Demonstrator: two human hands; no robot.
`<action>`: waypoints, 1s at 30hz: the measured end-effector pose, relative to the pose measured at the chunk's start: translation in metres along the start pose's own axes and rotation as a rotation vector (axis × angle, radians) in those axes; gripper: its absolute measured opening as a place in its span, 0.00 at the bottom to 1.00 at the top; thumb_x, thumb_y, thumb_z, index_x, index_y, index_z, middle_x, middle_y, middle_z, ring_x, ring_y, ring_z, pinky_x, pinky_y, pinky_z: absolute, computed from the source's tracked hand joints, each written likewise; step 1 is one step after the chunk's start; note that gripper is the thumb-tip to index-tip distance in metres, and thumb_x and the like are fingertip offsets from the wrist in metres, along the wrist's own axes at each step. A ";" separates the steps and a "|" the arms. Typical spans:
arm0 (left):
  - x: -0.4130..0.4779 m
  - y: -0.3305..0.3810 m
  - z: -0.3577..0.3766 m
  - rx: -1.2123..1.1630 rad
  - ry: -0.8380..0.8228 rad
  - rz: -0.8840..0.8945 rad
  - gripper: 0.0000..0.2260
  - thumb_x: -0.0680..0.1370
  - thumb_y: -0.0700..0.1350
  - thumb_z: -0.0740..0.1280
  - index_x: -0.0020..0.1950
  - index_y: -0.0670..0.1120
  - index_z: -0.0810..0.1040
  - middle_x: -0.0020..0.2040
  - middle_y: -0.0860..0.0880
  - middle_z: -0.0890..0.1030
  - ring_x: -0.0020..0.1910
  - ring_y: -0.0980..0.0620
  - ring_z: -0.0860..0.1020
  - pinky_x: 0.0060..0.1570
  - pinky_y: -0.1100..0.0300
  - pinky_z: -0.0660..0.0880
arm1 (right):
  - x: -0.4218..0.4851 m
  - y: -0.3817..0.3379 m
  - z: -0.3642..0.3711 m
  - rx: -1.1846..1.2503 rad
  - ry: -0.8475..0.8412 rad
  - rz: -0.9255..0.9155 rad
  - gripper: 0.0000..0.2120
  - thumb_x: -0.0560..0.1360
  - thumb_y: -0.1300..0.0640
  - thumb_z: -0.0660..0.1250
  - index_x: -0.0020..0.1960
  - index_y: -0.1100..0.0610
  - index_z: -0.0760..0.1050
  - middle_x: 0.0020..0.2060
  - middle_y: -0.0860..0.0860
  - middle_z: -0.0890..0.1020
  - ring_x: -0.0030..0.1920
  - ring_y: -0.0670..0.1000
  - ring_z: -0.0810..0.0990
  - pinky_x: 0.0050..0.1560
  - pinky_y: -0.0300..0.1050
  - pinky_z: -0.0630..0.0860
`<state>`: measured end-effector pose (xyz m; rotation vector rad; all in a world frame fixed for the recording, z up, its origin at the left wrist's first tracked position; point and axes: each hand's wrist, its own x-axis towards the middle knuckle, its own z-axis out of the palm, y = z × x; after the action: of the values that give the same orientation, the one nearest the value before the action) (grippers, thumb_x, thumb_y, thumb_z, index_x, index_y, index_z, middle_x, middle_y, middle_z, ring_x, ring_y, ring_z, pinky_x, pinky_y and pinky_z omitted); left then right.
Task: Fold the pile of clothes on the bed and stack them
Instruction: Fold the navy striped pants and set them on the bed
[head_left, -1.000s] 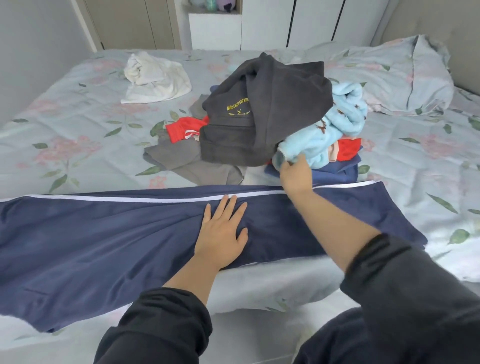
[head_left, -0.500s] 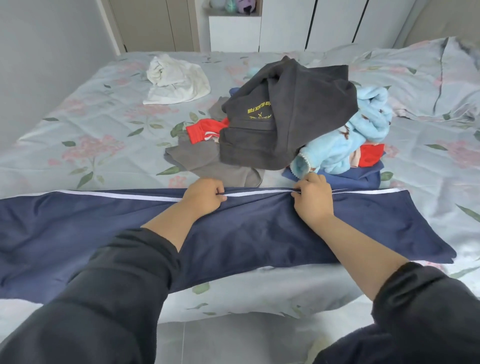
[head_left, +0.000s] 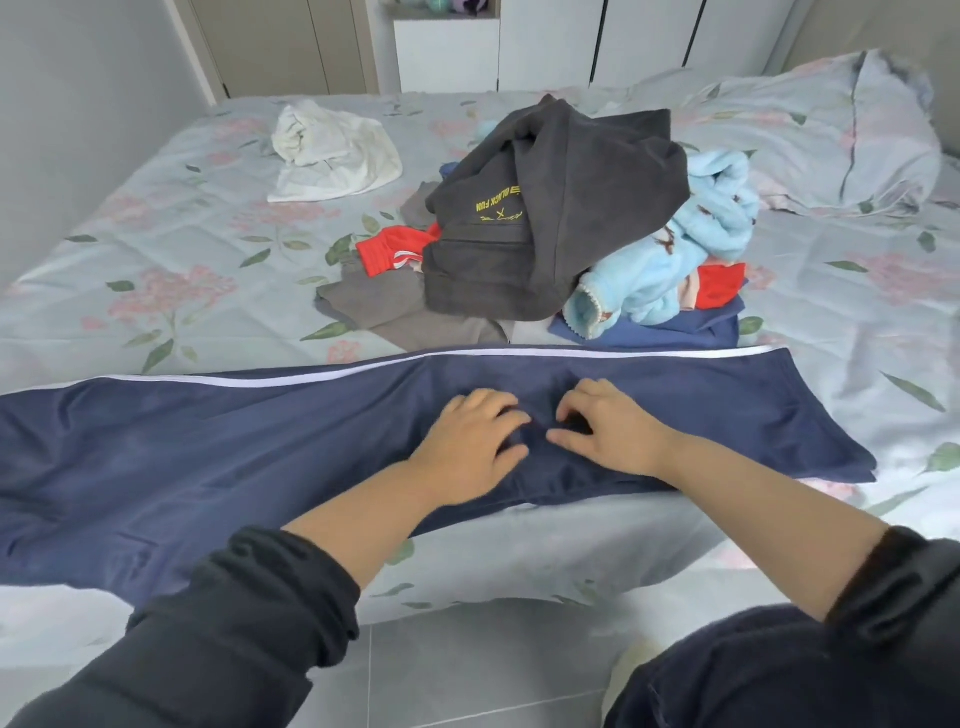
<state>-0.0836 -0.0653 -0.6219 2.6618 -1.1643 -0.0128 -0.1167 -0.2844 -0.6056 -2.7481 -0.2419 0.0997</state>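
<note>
- Head view, nearest first: two dark-sleeved arms reach out over the near edge of the bed (head_left: 156, 291).
- The left hand (head_left: 470, 441) and right hand (head_left: 608, 434) sit close together on the middle of the navy trousers (head_left: 208, 467). Both have their fingers curled down into the cloth and appear to pinch a small pucker between them, though blur softens the left.
- The trousers lie flat and lengthwise across the near edge, with a white stripe (head_left: 311, 378) along the far side and the left end trailing out of frame.
- Judging by its sheen and soft wrinkles, the fabric is thin, light and slick. It should slide on the sheet and sag when lifted, so a hold at both ends of a fold line looks safer than one in the middle.
- Beyond them sits the unfolded pile. A dark grey hoodie (head_left: 561, 218) lies on top and looks thick and heavier, and a plush light blue fleece (head_left: 691, 249) is beside it.
- Farther left lies a crumpled white garment (head_left: 332, 150), well apart from the pile.
</note>
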 end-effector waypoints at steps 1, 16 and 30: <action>-0.005 0.005 0.009 0.043 -0.092 -0.026 0.24 0.81 0.57 0.55 0.76 0.51 0.61 0.77 0.50 0.59 0.75 0.49 0.55 0.73 0.48 0.53 | -0.008 0.004 0.001 -0.103 -0.066 -0.007 0.21 0.76 0.40 0.62 0.61 0.52 0.73 0.59 0.51 0.72 0.61 0.52 0.68 0.66 0.50 0.64; 0.015 0.031 0.037 0.099 -0.104 -0.279 0.27 0.81 0.59 0.47 0.78 0.56 0.44 0.79 0.53 0.42 0.77 0.52 0.40 0.73 0.47 0.40 | -0.038 0.028 0.021 -0.253 -0.055 0.025 0.26 0.81 0.42 0.49 0.77 0.46 0.50 0.78 0.46 0.49 0.77 0.50 0.46 0.74 0.57 0.43; -0.004 0.021 0.027 0.199 -0.040 -0.411 0.25 0.82 0.57 0.45 0.79 0.52 0.49 0.79 0.54 0.49 0.78 0.51 0.44 0.72 0.41 0.39 | 0.001 0.014 0.018 -0.273 0.013 0.527 0.29 0.81 0.42 0.43 0.78 0.52 0.44 0.78 0.53 0.45 0.77 0.55 0.43 0.73 0.61 0.43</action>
<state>-0.1045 -0.0822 -0.6443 3.0430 -0.6380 -0.0213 -0.1158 -0.2910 -0.6274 -3.0091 0.5141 0.1999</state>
